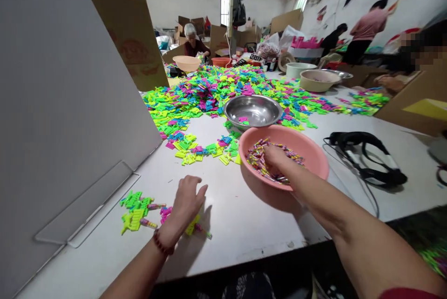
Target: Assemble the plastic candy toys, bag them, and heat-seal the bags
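My right hand reaches into a pink plastic bowl of thin, short, multicoloured patterned sticks. Its fingertips are sunk among the sticks, so I cannot see whether they grip any. My left hand, with a dark red bead bracelet at the wrist, hovers over the white table. Its thumb stands apart from the loosely bent fingers, and nothing shows between them. Below and beside it lie green plastic pieces, yellow plastic pieces and partly hidden pink plastic pieces. Several have a patterned stick attached or lying against them.
A steel bowl touches the pink bowl's back. Behind spreads a large heap of bright plastic pieces. A black strapped headset with a cable lies right. A grey panel with a wire stand borders the left. Other people work further back.
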Available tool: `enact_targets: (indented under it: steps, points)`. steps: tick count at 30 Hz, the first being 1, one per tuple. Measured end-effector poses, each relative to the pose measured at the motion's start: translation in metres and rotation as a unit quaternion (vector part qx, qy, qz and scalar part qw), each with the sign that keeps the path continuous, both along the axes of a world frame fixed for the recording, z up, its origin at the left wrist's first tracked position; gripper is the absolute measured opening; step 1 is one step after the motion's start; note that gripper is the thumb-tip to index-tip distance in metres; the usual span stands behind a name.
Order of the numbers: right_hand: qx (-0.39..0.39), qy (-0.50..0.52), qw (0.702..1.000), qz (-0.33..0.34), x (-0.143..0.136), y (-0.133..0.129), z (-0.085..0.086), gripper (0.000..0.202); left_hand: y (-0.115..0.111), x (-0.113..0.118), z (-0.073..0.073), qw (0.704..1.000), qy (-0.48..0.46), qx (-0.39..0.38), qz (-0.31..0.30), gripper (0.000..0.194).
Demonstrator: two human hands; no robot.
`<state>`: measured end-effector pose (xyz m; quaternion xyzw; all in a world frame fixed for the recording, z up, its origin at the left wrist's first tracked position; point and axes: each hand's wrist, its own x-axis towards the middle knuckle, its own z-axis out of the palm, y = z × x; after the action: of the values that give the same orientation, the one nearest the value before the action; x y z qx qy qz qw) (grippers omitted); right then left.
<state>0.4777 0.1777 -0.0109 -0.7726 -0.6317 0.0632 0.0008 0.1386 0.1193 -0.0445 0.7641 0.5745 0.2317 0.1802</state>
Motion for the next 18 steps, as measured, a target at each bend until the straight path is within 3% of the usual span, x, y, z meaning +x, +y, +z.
enact_targets:
  steps: [3,6,8,10,13,15,18]
  points:
    - [-0.011,0.010,1.000,-0.019,-0.002,0.004,-0.003,0.021,0.051,0.035,0.001,0.997,-0.007,-0.080,0.003,0.020]
    - [0.013,0.027,0.999,-0.030,-0.006,-0.006,0.012,0.022,0.095,0.064,-0.006,0.994,-0.017,-0.111,0.015,0.026]
    - [0.047,0.036,0.998,-0.020,-0.011,-0.021,0.026,0.019,0.112,0.080,-0.014,0.992,-0.034,-0.122,0.027,0.026]
    - [0.121,0.111,0.986,0.017,-0.019,-0.042,0.035,0.022,0.119,0.095,-0.022,0.989,-0.063,-0.128,0.036,0.022]
    - [0.205,0.357,0.910,0.042,-0.038,-0.082,0.031,0.022,0.118,0.108,-0.030,0.980,-0.126,-0.145,0.042,0.031]
    - [0.186,0.500,0.846,0.016,-0.055,-0.109,0.016,0.030,0.114,0.110,-0.032,0.968,-0.178,-0.169,0.046,0.036]
    - [0.151,0.615,0.774,-0.011,-0.086,-0.141,-0.011,0.033,0.100,0.102,-0.029,0.935,-0.271,-0.218,0.067,0.038]
